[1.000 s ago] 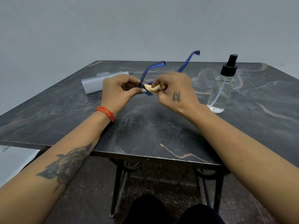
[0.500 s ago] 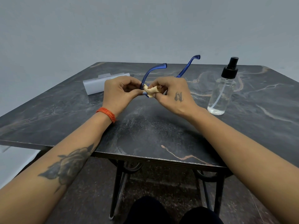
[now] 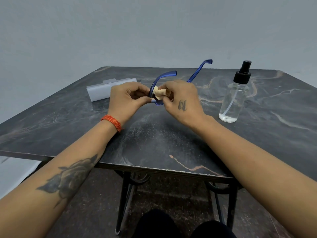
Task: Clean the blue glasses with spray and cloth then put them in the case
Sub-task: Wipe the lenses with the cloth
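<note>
Case (image 3: pixel 104 89): pale, closed as far as can be seen, lying on the far left of the table (image 3: pixel 154 148), just beyond the left hand.
Left hand (image 3: pixel 127 100): fingers curled, pinching the left end of the blue glasses (image 3: pixel 161 79) and steadying the frame above the table.
Glasses: held between both hands at table centre, temples open and pointing far.
Cloth (image 3: pixel 160 92): beige, bunched against the lens area.
Right hand (image 3: pixel 180 100): clenched round the cloth, pressing it on the frame.
Spray bottle (image 3: pixel 235 97): upright, right of the hands, untouched (some liquid remains).
Step in hand: wiping, by my judgement.
Next move: finish wiping, fold temples, open case.
</note>
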